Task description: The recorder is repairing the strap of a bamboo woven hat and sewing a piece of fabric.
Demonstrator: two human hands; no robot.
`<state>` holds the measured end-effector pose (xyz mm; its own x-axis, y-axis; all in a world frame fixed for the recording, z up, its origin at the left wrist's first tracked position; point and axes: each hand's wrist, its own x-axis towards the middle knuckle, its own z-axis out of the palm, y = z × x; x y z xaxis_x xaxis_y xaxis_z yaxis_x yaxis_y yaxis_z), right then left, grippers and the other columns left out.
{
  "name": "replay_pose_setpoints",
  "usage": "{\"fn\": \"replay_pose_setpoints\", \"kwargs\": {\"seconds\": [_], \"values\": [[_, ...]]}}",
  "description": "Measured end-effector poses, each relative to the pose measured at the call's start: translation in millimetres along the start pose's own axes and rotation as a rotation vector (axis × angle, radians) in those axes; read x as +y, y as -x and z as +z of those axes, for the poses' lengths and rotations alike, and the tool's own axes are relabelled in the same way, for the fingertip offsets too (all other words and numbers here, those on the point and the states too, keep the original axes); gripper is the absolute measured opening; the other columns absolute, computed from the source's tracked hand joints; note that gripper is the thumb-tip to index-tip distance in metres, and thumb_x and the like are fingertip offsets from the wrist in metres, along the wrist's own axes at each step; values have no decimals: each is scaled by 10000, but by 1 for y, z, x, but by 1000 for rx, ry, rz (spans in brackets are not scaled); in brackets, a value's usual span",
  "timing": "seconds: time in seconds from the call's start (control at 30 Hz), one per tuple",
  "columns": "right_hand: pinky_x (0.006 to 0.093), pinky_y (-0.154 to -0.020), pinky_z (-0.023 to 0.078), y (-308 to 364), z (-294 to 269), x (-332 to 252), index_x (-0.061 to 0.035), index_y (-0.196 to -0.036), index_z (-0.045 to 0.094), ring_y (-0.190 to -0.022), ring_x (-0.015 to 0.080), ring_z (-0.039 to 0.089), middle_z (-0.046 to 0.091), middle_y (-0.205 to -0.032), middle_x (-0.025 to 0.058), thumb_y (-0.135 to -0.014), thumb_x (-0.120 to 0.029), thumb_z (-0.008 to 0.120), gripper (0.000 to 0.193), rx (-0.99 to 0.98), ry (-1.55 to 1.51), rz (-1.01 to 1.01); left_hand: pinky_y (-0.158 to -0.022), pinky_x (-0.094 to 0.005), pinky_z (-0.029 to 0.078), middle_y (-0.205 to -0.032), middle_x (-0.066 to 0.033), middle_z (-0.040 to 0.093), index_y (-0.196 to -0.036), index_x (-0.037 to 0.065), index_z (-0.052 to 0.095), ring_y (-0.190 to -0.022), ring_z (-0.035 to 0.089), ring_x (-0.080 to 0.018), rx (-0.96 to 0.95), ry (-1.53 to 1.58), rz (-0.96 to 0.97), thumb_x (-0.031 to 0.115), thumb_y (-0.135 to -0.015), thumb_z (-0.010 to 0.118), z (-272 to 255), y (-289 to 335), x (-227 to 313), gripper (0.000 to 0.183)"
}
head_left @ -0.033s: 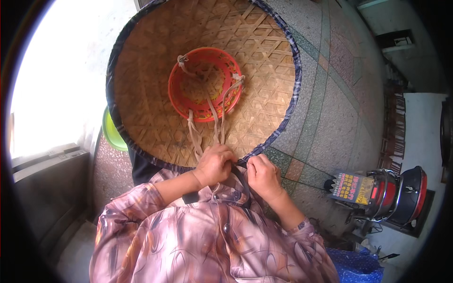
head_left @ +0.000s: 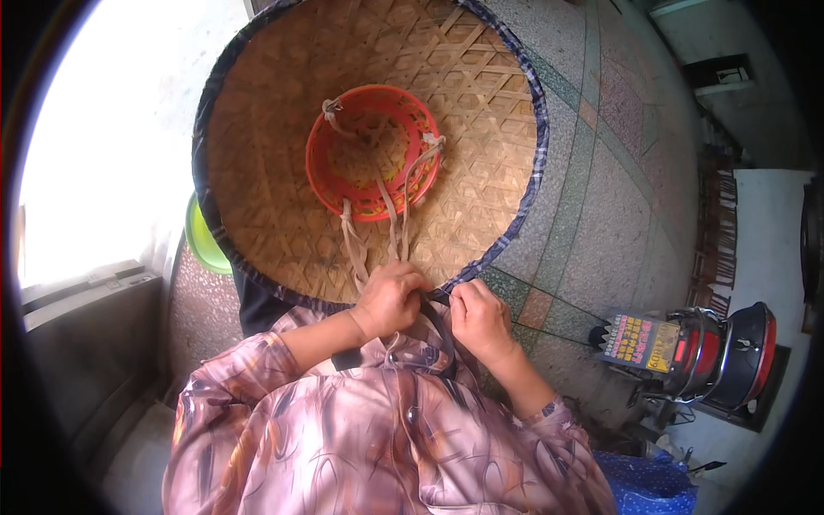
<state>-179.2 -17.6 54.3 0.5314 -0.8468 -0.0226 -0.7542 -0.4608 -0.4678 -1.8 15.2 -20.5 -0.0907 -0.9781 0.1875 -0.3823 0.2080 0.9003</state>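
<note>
- Although cut off at the top, the round woven bamboo basket (head_left: pixel 266 172) fills the upper middle.
- Red plastic basket (head_left: pixel 378 101): inside it, openwork-walled.
- Left hand (head_left: pixel 390 296): fingers curled in at the near rim, tips hidden; what they grip I cannot tell.
- Right hand (head_left: pixel 478 318): thumb and forefinger pinched together on the dark plaid binding (head_left: pixel 539 129).
- Pale cloth straps (head_left: pixel 352 236): knotted to the red basket, disappearing beneath the left hand.

Woven basket (head_left: pixel 489 129): wide, round, its rim (head_left: pixel 542 154) dark-bound
Red basket (head_left: pixel 378 100): inside it, cloth strips (head_left: pixel 351 240) knotted on
Left hand (head_left: pixel 392 296): curled at the near rim, strips running under it
Right hand (head_left: pixel 481 319): pinching the rim just beside
</note>
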Motion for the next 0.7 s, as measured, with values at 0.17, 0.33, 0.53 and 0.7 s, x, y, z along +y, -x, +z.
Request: {"fn": "replay_pose_setpoints", "kwargs": {"seconds": [0.17,0.33,0.53,0.7], "values": [[423,-593,490,2,-2,2,-50,-802,523,-690,334,601,553,-788,132,-837,-112,556,78,-56,111,23,-719,-397,467,-833,-86,609,-843,64,675,-817,574,-306,-5,-35,19,-16,-617,584,-2,0,3,256],[431,-592,489,-3,-3,1,-43,-805,516,-689,336,601,552,-790,139,-811,-88,534,49,-101,121,-31,-718,-396,464,-829,-79,609,-838,71,682,-816,572,-300,-39,-51,7,-12,-618,588,-4,0,3,253],[433,-572,494,-1,1,5,-38,-803,501,-662,349,595,549,-782,144,-798,-80,531,52,-96,123,-49,-707,-390,466,-819,-64,613,-825,88,690,-803,573,-289,-56,-48,11,-14,-614,596,-5,0,1,253],[415,-557,504,-1,18,3,-38,-804,489,-633,334,603,550,-771,155,-793,-80,540,67,-58,180,-51,-703,-383,469,-798,-57,614,-819,91,706,-791,576,-278,-46,-17,36,-18,-606,603,-4,0,-3,260]]}}
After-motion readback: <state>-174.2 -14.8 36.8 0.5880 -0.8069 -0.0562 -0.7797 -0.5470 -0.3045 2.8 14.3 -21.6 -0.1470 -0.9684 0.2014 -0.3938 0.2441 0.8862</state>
